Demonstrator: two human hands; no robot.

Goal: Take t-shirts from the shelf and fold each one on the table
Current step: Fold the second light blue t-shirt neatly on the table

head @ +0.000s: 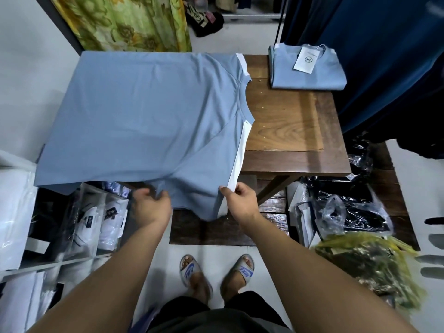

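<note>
Head view: looks down over both forearms at a wooden desk with a blue t-shirt spread across its left part.
T-shirt position: lies mostly flat on the desk, neckline towards the right, hem off the desk's left edge; its near sleeve hangs past the desk's near edge towards the person.
Long axis: runs left to right across the desk, hem to collar, so it lies crosswise to the arms.
Left hand: fingers curled shut on the blue cloth at the inner side of the near sleeve, just below the desk's edge.
Right hand: pinches the white-trimmed sleeve edge between thumb and fingers, just beside the left hand's grip.
Direction from hands: the body of the shirt lies straight ahead and away from both hands; the held sleeve is the nearest part.
Nearer hand: both are about level; the right sits nearer the collar end, the left nearer the hem end.
Likely step: folding the near sleeve forward onto the body, though the slight blur makes it hard to tell if the cloth is lifted or only held.
Folded t-shirt: already stacked at the desk's far right corner, tag on top, well apart from the hands.
Shelf: below left, holding bagged shirts.
</note>
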